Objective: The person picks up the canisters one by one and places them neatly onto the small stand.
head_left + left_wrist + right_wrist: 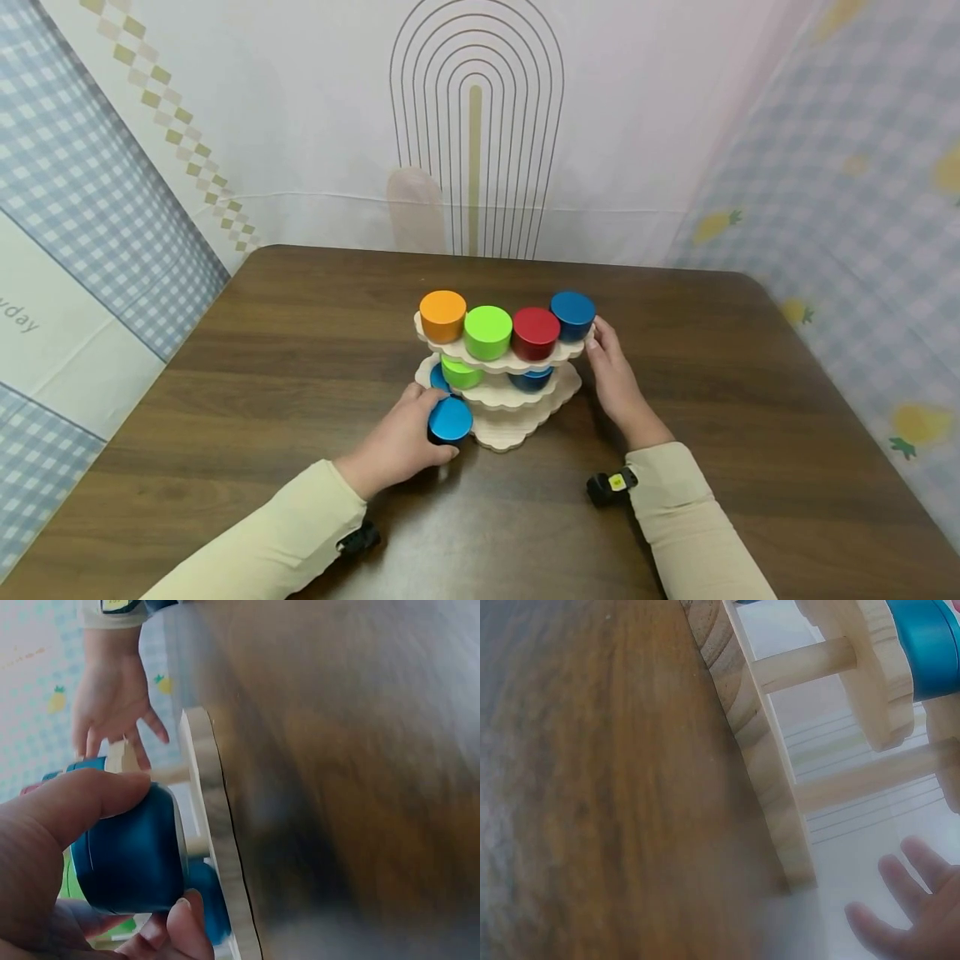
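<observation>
My left hand [401, 440] grips a blue round tin [451, 419] between thumb and fingers, in front of the lower left of a wooden tiered stand [501, 432] with scalloped edges. In the left wrist view this tin [135, 847] is close beside the stand's base. My right hand [621, 383] is at the right end of the top tier, fingers extended and fingertips at its edge. Along that tier stand an orange tin [442, 318], a light green tin [488, 335], a red tin [536, 335] and a dark blue tin [573, 317].
Below the top tier sit another green tin [461, 374] and a dark blue tin [531, 381], partly hidden. A further blue tin [438, 378] shows at the left, behind my left hand. The brown wooden table [315, 333] meets patterned cloth [322, 125] at the back and sides.
</observation>
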